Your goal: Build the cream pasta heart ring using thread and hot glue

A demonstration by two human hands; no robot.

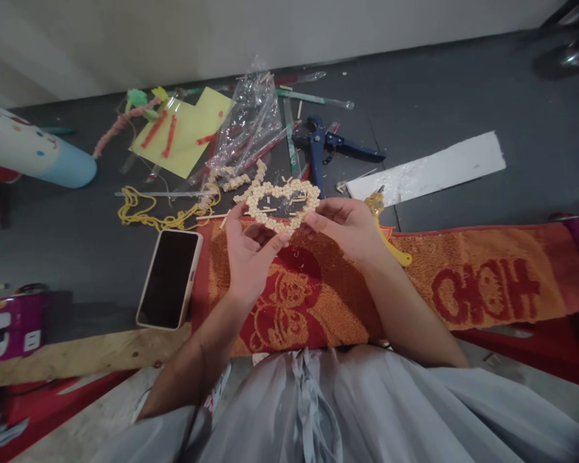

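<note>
Between both hands is a pale heart-shaped frame (289,228) built from many small beige pieces, held up above an orange and red towel (347,302). My left hand (251,247) pinches its lower left side, thumb near the bottom tip. On the right edge, my right hand (345,225) grips with thumb in front and fingers behind. Loose short sticks and other beige clusters (236,182) lie on the table just behind the heart. A yellow-handled tool (400,252) lies partly hidden past my right wrist.
A phone (170,278) lies left of the towel, below tangled yellow string (159,215). Farther back are yellow paper (174,145), clear plastic wrapping (251,109) and a blue cutter (317,151). A white strip (429,168) lies right; a white and blue cylinder (67,161) left.
</note>
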